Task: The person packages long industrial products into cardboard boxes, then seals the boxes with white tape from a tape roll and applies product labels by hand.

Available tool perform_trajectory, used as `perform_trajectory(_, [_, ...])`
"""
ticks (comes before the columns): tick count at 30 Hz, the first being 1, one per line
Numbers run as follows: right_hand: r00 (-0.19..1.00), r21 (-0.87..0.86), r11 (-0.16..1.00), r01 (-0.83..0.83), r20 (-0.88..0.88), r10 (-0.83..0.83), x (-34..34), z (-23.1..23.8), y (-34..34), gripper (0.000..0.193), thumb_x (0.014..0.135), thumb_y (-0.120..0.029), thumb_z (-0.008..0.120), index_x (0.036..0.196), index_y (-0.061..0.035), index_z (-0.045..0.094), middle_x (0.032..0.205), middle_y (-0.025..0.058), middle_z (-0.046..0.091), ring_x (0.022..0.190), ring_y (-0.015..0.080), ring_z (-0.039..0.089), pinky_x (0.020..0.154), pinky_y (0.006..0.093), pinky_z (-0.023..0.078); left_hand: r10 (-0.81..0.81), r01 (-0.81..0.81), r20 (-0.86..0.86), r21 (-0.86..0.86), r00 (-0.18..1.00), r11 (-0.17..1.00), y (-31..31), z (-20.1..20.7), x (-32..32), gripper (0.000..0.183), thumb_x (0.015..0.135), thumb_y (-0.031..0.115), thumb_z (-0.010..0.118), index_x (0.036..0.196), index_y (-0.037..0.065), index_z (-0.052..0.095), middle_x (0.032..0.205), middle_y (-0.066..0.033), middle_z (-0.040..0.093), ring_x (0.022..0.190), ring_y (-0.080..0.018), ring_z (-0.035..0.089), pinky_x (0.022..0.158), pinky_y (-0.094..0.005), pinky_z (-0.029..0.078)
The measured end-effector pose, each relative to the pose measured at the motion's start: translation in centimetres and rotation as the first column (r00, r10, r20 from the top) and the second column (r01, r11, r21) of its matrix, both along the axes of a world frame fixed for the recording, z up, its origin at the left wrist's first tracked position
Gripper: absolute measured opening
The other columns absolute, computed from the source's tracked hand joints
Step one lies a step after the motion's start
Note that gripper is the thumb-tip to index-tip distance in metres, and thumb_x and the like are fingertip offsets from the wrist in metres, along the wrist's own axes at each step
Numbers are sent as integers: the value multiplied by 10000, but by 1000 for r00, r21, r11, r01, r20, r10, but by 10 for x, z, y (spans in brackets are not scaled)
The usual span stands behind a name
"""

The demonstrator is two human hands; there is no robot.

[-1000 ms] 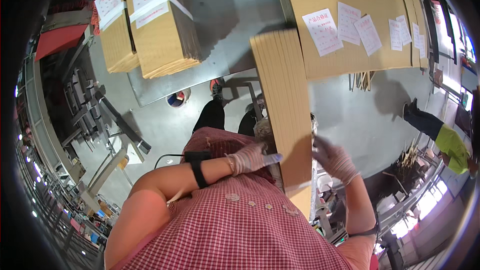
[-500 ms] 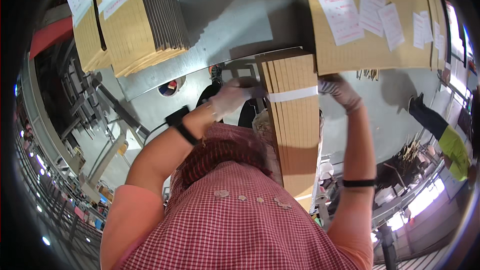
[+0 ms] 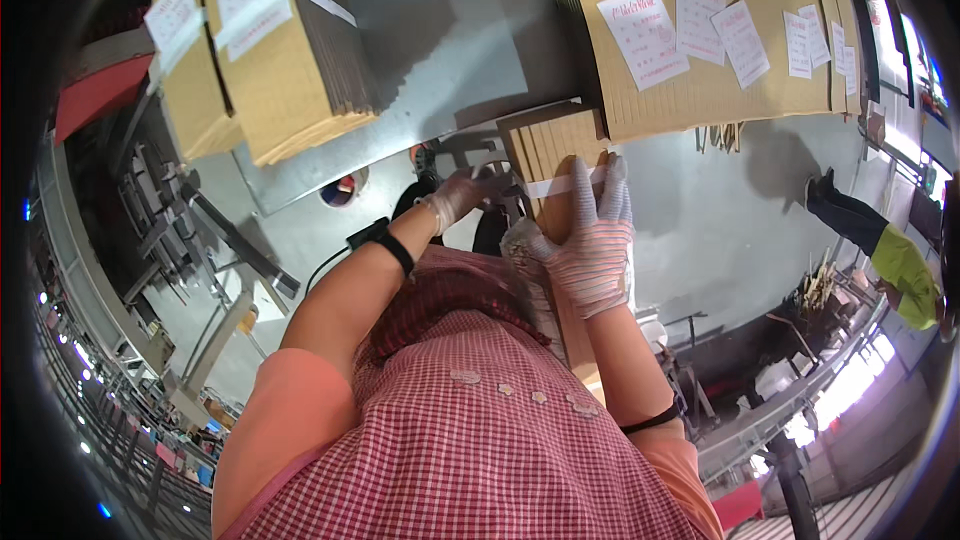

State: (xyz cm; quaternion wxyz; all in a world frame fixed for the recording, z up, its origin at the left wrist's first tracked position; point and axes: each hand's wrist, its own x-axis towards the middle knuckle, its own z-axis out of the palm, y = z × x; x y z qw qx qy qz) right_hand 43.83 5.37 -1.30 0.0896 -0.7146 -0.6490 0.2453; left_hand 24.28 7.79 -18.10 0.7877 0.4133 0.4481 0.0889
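Observation:
A narrow bundle of folded brown cardboard (image 3: 552, 135) stands in front of me, with a white paper band (image 3: 548, 186) around its upper part. My right hand (image 3: 590, 250), in a striped knit glove, lies across the bundle with its fingers spread, the fingertips over the band. At the bundle's left side is my left hand (image 3: 460, 198), also gloved. Its fingers are bent and closed around something dark that I cannot make out in the shadow. Most of the bundle's lower part is hidden by my right hand and forearm.
Stacked cardboard bundles with paper labels (image 3: 290, 50) stand at the far left on a grey metal table (image 3: 440, 50). A larger labelled cardboard stack (image 3: 700, 90) sits at the far right. Metal racking (image 3: 215, 230) is on the left. Another person's yellow-green sleeve (image 3: 905, 270) shows at the right.
My right hand has moved from the bundle's right side onto its face and spread its fingers. My left hand stays near the left side. The view has shifted slightly.

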Motion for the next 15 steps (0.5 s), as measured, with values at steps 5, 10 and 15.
perform_trajectory(5, [999, 75, 996, 49, -8, -48, 1, -8, -7, 872, 628, -307, 778, 1395, -106, 417, 1424, 314, 298, 1221, 482, 402, 983, 544, 374, 224, -246, 140, 161, 964, 956, 15, 86, -30, 225, 862, 220, 720, 977, 43, 639, 882, 6, 656, 812, -91, 600, 731, -251, 494])
perform_trajectory(10, [981, 223, 969, 107, -184, -66, 15, 6, -4, 816, 654, -341, 795, 1348, -81, 454, 1303, 307, 437, 1144, 455, 471, 950, 492, 409, 96, -18, -136, 488, 986, 873, 18, 123, 39, 266, 823, 112, 712, 1052, 53, 591, 941, 6, 617, 904, -83, 582, 837, -262, 484])
perform_trajectory(15, [904, 47, 957, -287, -317, 286, 6, 69, 56, 389, 817, -236, 666, 1168, -95, 572, 940, 130, 628, 938, 361, 595, 816, 455, 465, 48, 52, -174, 528, 984, 847, 7, 55, 31, 425, 729, 300, 762, 1068, 108, 590, 895, -141, 674, 850, -337, 653, 741, -396, 517])
